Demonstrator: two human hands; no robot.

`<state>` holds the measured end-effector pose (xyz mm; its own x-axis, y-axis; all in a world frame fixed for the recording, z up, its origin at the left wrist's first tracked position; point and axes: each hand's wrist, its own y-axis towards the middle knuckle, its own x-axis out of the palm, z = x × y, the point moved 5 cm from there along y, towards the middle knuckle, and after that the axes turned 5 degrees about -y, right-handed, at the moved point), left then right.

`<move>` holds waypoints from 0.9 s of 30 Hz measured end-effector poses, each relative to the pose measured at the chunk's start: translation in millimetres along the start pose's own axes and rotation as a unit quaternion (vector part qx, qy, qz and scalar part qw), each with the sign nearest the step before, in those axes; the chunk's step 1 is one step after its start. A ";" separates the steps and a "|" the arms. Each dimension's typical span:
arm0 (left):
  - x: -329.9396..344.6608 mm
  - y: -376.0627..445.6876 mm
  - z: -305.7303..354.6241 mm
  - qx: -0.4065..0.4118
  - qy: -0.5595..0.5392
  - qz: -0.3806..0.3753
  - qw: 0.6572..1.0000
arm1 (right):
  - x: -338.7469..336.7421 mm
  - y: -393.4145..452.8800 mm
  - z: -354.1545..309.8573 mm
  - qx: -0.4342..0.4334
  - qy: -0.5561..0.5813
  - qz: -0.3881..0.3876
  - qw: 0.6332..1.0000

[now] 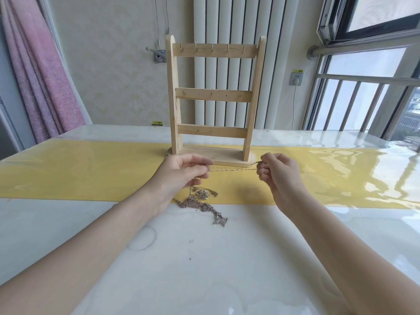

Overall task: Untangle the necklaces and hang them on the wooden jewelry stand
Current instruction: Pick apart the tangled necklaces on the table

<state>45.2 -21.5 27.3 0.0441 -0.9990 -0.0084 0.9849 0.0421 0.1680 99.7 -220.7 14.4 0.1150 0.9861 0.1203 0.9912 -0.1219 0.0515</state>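
A wooden jewelry stand (214, 96) with three cross bars and small hooks stands upright on the yellow strip of the table; nothing hangs on it. In front of its base, a thin gold necklace chain (231, 170) is stretched level between my hands. My left hand (184, 171) pinches its left end and my right hand (276, 172) pinches its right end. From the left hand the chain drops to a tangled heap of necklaces (200, 203) lying on the table just below that hand.
The white glossy table (204, 258) has a yellow runner (91, 171) across it. Behind the stand are a white radiator (227, 23) and a wall socket (296, 78). A pink curtain (38, 71) hangs at the left, with windows at the right.
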 end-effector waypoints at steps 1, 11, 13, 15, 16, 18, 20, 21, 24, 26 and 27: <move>-0.5 0.4 0.7 0.008 0.016 0.004 1.000 | 0.0 0.9 -0.6 -0.013 -0.017 0.002 1.000; -10.2 3.5 -6.0 0.040 0.338 0.044 0.939 | -0.9 4.0 6.0 -0.129 -0.330 0.020 0.935; -6.5 4.0 -12.7 0.025 0.373 0.008 0.927 | -0.3 4.8 3.8 -0.146 -0.331 0.031 0.932; -2.2 3.6 -19.2 0.022 0.417 -0.014 0.908 | 3.7 3.6 4.1 -0.161 -0.360 0.014 0.919; -1.2 3.7 -20.4 0.028 0.436 -0.016 0.899 | 6.5 3.2 6.5 -0.165 -0.387 -0.005 0.907; -1.0 3.8 -18.5 0.045 0.453 -0.016 0.890 | 10.2 1.7 11.5 -0.170 -0.437 -0.033 0.883; -3.0 5.1 -16.7 0.050 0.441 -0.029 0.896 | 9.5 -0.2 9.7 -0.176 -0.437 -0.024 0.882; -4.7 5.9 -16.4 0.044 0.424 -0.037 0.904 | 8.3 -0.7 7.0 -0.169 -0.405 -0.014 0.898; -9.4 6.7 -16.1 0.020 0.375 -0.051 0.925 | 7.3 -2.5 5.9 -0.066 -0.193 -0.037 0.978; -10.9 7.6 -14.5 0.030 0.364 -0.038 0.930 | 12.6 -7.2 6.7 -0.012 -0.113 -0.081 0.990; -10.3 7.5 -12.7 0.042 0.359 -0.028 0.932 | 15.6 -10.0 4.8 -0.011 -0.106 -0.099 0.989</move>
<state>54.3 -10.7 16.2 0.1237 -0.7300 -0.6721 0.9736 -0.0417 0.2245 91.9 -203.5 11.0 -0.0686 0.9922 -0.1040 0.9942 0.0766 0.0754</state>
